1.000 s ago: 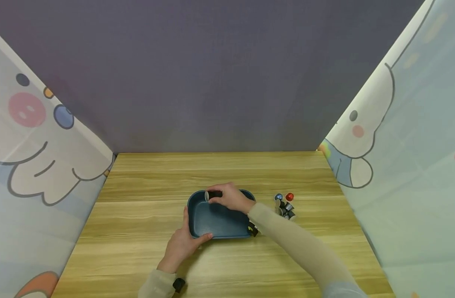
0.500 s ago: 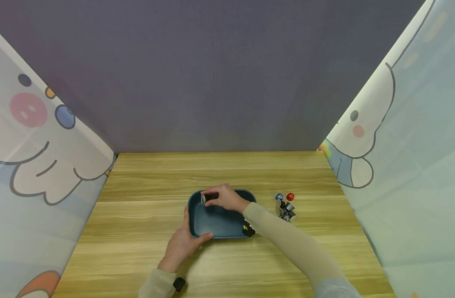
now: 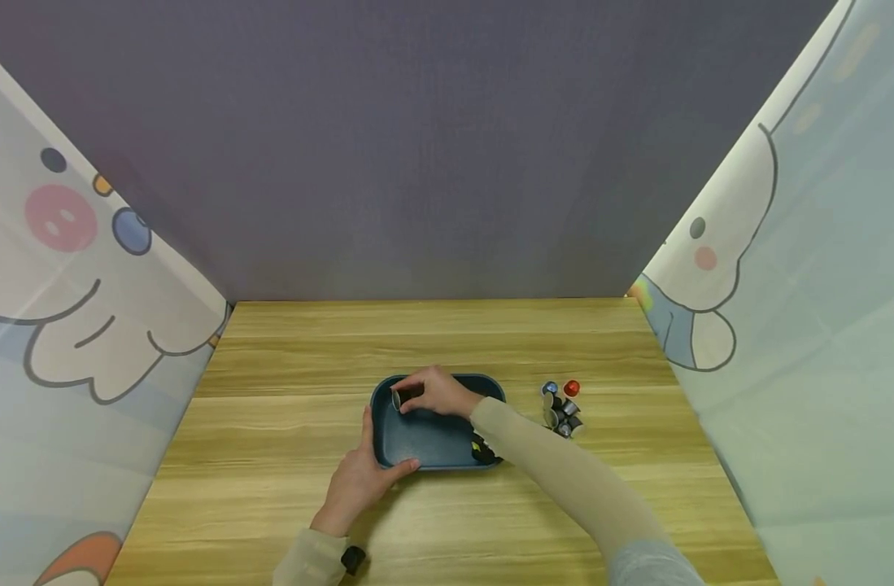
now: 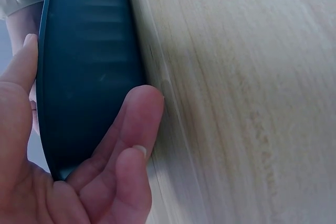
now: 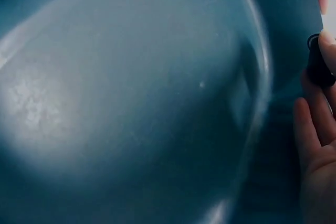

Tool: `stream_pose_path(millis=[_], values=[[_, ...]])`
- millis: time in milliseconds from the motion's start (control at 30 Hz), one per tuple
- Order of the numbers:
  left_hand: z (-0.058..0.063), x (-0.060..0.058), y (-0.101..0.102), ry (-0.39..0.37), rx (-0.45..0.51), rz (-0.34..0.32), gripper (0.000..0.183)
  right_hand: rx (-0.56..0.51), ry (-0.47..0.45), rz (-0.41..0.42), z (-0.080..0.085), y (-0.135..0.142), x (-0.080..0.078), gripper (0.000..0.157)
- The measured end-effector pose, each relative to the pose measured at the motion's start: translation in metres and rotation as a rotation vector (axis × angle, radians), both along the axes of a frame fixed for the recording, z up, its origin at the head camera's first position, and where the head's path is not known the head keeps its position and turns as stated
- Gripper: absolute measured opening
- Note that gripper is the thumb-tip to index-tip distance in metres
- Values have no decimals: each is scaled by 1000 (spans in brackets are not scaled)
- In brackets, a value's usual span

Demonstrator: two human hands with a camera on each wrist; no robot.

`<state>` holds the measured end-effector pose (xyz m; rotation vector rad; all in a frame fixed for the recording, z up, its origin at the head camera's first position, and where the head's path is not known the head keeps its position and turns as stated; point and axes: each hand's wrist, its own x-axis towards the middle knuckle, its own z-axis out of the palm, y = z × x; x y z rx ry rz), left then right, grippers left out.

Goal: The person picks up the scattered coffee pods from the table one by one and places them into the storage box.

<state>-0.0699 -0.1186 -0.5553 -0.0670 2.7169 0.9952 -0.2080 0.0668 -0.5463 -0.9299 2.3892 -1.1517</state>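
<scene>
A dark teal rectangular tray (image 3: 420, 443) sits on the wooden table. My left hand (image 3: 355, 484) rests against its near left corner, thumb along the front wall and index finger along the left side. In the left wrist view, fingertips (image 4: 144, 114) lie against the tray's outer wall. Inside the tray's far left part, my right hand (image 3: 441, 392) pinches a black coffee capsule (image 3: 410, 392), which lies sideways with its pale lid end facing left. The right wrist view shows the capsule (image 5: 319, 64) between thumb and fingers, close to the tray's wall.
Right of the tray lies a group of several coffee capsules (image 3: 564, 411), dark and silver, with a blue one (image 3: 550, 388) and a red one (image 3: 572, 388) at the back. A dark grey wall (image 3: 432, 163) stands behind the table, with cartoon-printed sheets on both sides.
My right hand has moved a little left and lower within the tray, carrying the black coffee capsule. My left hand keeps its place at the tray's corner.
</scene>
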Motion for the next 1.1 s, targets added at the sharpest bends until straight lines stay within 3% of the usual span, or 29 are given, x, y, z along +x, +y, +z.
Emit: stream_pose_path(millis=[367, 500, 1100], values=[[-1, -1, 0, -6, -13, 9, 130, -46, -72, 19, -10, -2, 0, 43], [-2, -1, 0, 2, -13, 7, 130, -95, -143, 22, -12, -2, 0, 42], [-3, -1, -1, 10, -34, -18, 130, -185, -289, -1, -10, -3, -2, 37]])
